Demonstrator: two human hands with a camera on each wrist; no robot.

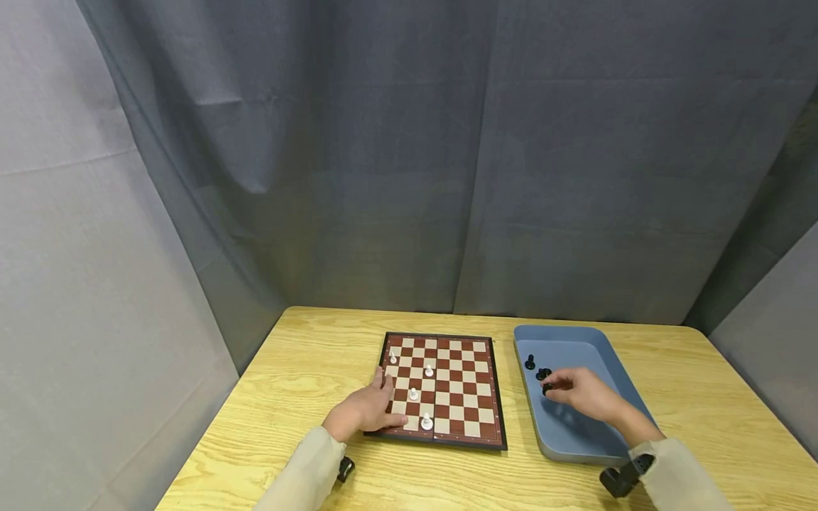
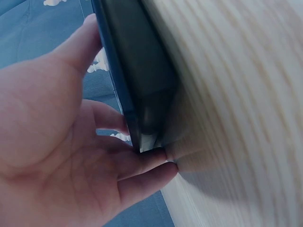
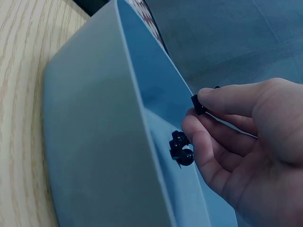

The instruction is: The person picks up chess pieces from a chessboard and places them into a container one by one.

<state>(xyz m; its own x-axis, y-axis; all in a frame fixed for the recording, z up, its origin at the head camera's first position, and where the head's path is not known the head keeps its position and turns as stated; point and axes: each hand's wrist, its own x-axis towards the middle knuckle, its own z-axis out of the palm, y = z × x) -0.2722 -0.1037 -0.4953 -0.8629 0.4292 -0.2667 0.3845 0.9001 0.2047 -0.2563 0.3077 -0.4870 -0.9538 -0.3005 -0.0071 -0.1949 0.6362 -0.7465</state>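
Observation:
A chessboard [image 1: 469, 397] with brown and cream squares lies on the table, several white chess pieces standing on its left half, among them a white pawn [image 1: 413, 394] and a larger white piece [image 1: 426, 422] near the front edge. My left hand [image 1: 371, 406] rests spread on the board's left edge; its thumb lies over the front left corner area. In the left wrist view, fingertips touch the board's dark side and the tabletop. Over the blue tray [image 1: 581, 452], my right hand [image 1: 584, 392] pinches a black chess piece [image 3: 198, 105] between thumb and fingers.
Inside the tray lie other black chess pieces [image 3: 181, 149], one black piece [image 1: 530, 362] near its left wall. The wooden table [image 1: 332, 333] ends at grey curtains [image 1: 396, 213] behind. Between board and tray runs a narrow strip of tabletop.

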